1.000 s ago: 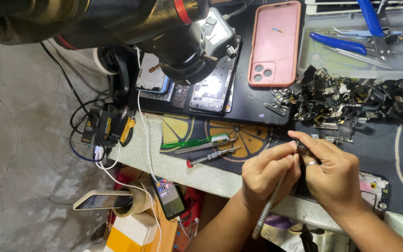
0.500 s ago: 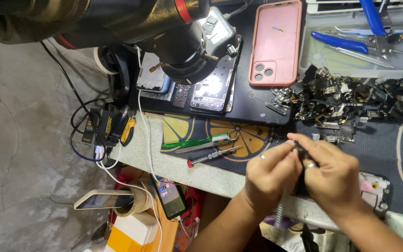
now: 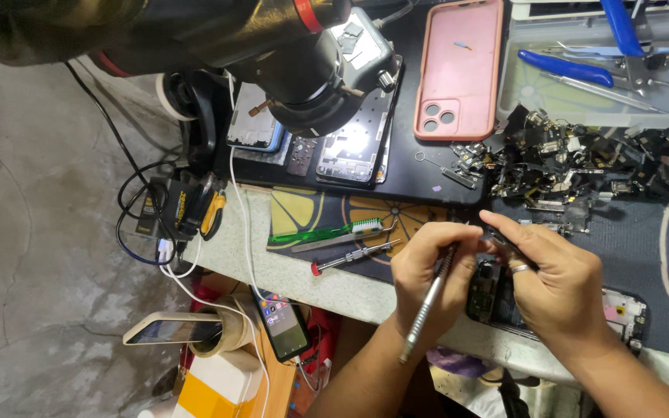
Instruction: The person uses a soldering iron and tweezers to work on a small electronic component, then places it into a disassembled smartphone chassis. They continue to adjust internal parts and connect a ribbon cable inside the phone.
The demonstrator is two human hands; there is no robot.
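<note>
Far left on the floor side there's a tangle of black and white cables (image 3: 166, 232). Then a green-handled brush (image 3: 323, 232) and a small red-tipped precision screwdriver (image 3: 354, 255) lie side by side on the lemon-print work mat (image 3: 303, 210), under the big black microscope head (image 3: 303, 85).

The left hand (image 3: 427, 275) is curled shut around a slim grey metal screwdriver (image 3: 425, 310), its tip end up between the fingers and its shaft hanging down past the bench edge. The right hand (image 3: 563, 290) pinches something tiny at its fingertips, right against the left's.

Looks like mid-teardown, working a tiny part: next move wants a steady, fine touch.

The opened black phone (image 3: 489, 294) sits right under both hands, mostly covered. Can't make out the pinched bit or the driver tip. The pink phone case (image 3: 460, 66) and blue-handled pliers (image 3: 582, 70) lie further back.
</note>
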